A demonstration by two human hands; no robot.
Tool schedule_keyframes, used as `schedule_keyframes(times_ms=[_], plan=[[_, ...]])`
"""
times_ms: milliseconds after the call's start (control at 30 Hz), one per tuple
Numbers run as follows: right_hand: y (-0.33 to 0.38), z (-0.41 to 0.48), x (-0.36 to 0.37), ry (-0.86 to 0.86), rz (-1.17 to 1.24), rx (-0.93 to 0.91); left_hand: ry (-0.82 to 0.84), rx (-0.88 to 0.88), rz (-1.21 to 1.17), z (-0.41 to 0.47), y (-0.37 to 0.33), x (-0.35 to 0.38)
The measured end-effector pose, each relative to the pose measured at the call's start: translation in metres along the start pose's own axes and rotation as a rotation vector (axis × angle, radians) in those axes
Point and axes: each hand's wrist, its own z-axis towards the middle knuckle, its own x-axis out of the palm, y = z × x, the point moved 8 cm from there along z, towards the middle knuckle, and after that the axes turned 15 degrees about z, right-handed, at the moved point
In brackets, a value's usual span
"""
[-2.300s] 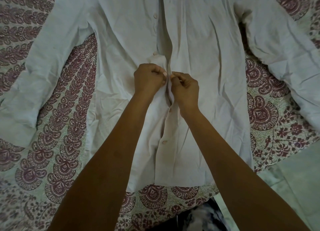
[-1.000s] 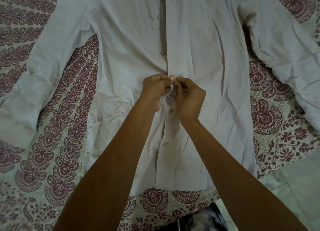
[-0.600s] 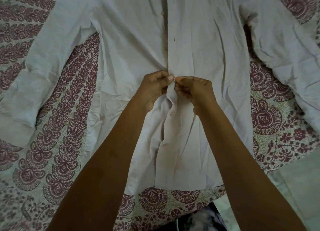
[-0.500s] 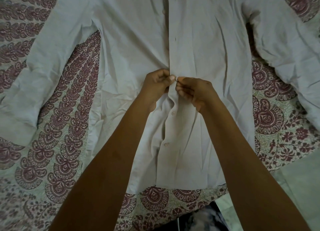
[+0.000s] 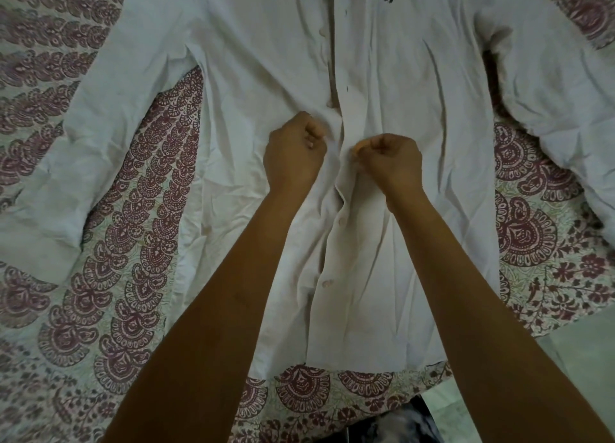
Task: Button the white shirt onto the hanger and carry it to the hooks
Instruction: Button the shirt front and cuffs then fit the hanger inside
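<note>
The white shirt [image 5: 392, 76] lies front up on the bed, sleeves spread to both sides. My left hand [image 5: 294, 153] is curled and grips the button-side front panel just left of the placket. My right hand [image 5: 389, 159] is curled too, its thumb and fingers pinching the placket edge. Two buttons [image 5: 341, 221] below my hands sit through the placket. Above my hands the front stands open in a narrow gap, with loose buttons [image 5: 322, 31] along its left edge. No hanger is visible.
The shirt rests on a cream bedsheet with maroon paisley print [image 5: 133, 243]. The bed's edge runs along the bottom right, with pale floor [image 5: 579, 352] beyond it. A dark patterned cloth [image 5: 396, 422] shows at the bottom edge.
My hands, which met fingertip to fingertip at the placket, have drawn a little apart to either side of it. The view has shifted slightly down the shirt.
</note>
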Motion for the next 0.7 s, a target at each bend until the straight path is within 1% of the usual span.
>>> schedule_keyframes(times_ms=[67,200,300,367,467,533,700], plan=[[0.015,0.005,0.004,-0.023,-0.067,-0.083,-0.062,-0.003,-0.031,0.011,-0.004,-0.011],[0.045,0.017,0.022,0.008,-0.199,-0.239,-0.075,0.064,-0.065,0.033,-0.019,-0.015],[0.059,0.032,0.036,0.033,-0.277,-0.334,-0.100,0.092,-0.038,0.051,-0.029,-0.014],[0.060,0.042,0.042,0.041,-0.343,-0.344,-0.062,0.066,0.042,0.062,-0.031,-0.006],[0.056,0.052,0.049,0.041,-0.432,-0.333,0.019,-0.020,0.229,0.072,-0.025,0.009],[0.053,0.052,0.052,0.026,-0.475,-0.336,0.037,-0.030,0.309,0.073,-0.021,0.014],[0.055,0.053,0.053,-0.037,-0.580,-0.394,0.052,0.135,0.461,0.074,-0.027,0.020]])
